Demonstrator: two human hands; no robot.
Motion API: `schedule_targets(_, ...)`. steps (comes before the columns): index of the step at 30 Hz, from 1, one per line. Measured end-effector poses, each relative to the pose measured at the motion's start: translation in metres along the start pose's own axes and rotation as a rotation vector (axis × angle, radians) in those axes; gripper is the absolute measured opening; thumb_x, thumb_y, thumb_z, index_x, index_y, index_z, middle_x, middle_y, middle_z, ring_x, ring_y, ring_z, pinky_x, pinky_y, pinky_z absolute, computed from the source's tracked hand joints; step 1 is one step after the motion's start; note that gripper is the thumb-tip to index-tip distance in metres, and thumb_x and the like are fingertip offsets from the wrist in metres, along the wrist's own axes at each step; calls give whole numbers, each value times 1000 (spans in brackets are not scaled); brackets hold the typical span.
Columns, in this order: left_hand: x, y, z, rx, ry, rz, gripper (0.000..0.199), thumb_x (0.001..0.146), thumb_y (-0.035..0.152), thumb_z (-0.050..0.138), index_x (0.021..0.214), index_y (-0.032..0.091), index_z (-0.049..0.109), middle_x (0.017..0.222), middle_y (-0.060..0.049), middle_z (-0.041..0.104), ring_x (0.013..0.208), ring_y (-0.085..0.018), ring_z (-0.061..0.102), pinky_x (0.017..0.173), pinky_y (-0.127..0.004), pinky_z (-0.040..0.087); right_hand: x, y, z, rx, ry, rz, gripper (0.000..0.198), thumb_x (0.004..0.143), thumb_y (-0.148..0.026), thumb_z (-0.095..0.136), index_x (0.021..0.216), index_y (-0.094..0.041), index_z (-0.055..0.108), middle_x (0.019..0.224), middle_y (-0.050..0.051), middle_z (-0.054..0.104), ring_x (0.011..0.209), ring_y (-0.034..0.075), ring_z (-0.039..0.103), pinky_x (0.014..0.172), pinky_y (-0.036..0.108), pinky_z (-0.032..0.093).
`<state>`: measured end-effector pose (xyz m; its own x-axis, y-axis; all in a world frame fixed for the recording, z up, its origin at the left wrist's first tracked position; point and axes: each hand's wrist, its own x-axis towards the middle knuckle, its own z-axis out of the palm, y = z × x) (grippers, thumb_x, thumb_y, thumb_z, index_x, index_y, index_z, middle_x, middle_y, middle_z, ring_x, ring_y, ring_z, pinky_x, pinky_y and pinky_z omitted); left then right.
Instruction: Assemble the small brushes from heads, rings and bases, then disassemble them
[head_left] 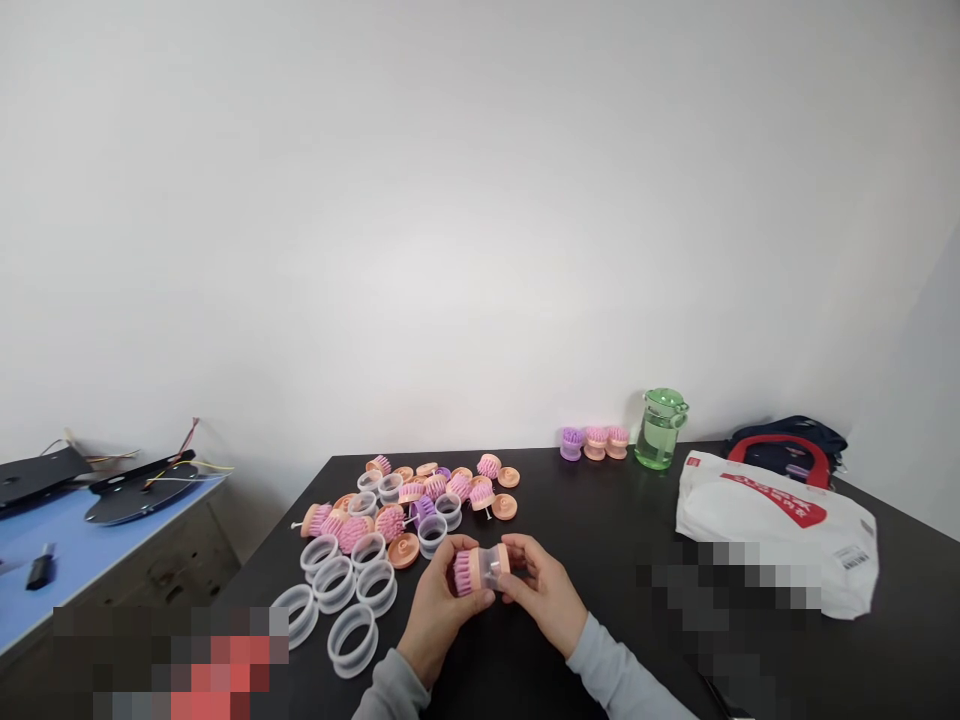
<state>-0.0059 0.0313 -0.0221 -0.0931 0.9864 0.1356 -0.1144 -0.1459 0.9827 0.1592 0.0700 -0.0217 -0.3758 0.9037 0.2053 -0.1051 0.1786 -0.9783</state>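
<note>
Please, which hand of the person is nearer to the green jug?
Right. The right hand is in front of the green jug and to its left, on the cap end of the brush; the left hand is farther left, at the bristle end.

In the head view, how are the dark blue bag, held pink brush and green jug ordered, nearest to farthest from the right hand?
1. Held pink brush: touching the right hand.
2. Green jug: at back right.
3. Dark blue bag: farther right, behind the white bag.

Held brush (475, 571): pink bristles (462, 573), peach ends (504, 559), clear collar (491, 568). Near-left rings (370, 645): translucent white. Tabletop (592, 530): black. Far-right jug (657, 434): transparent green. Bag (720, 510) at right: white, red printed patch (787, 503), white lettering.
</note>
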Motion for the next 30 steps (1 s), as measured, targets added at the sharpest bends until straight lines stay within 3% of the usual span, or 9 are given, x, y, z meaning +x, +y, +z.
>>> schedule_targets(9, 0, 1, 0, 18, 9, -7, 58, 51, 31, 89, 99, 22, 58, 82, 2, 62, 72, -16, 55, 65, -25, 44, 0, -2, 0, -36, 8, -17, 39, 69, -29, 69, 106, -20, 60, 98, 7, 68, 89, 25, 64, 59, 31, 56)
schedule_targets(16, -1, 5, 2, 22, 39, -17, 58, 48, 28, 89, 98, 22, 60, 85, 1, 63, 74, -17, 56, 66, -26, 45, -1, -3, -3, -92, -9, -46, 38, 66, -18, 68, 104, -21, 63, 101, 6, 69, 98, 26, 64, 71, 32, 56)
schedule_targets(24, -10, 19, 10, -38, 50, -34, 45, 63, 39, 82, 98, 21, 60, 84, 1, 61, 75, -16, 55, 70, -26, 43, -2, -7, -3, -56, -48, -103, 46, 60, -7, 66, 103, -22, 62, 103, 5, 64, 99, 24, 62, 78, 34, 56)
schedule_targets(30, -11, 23, 12, -56, 30, -47, 45, 60, 36, 84, 95, 20, 60, 80, 2, 62, 72, -15, 53, 67, -25, 41, -2, -5, -3, -52, -24, -149, 44, 63, -12, 70, 105, -22, 62, 106, 6, 63, 105, 25, 61, 83, 37, 55)
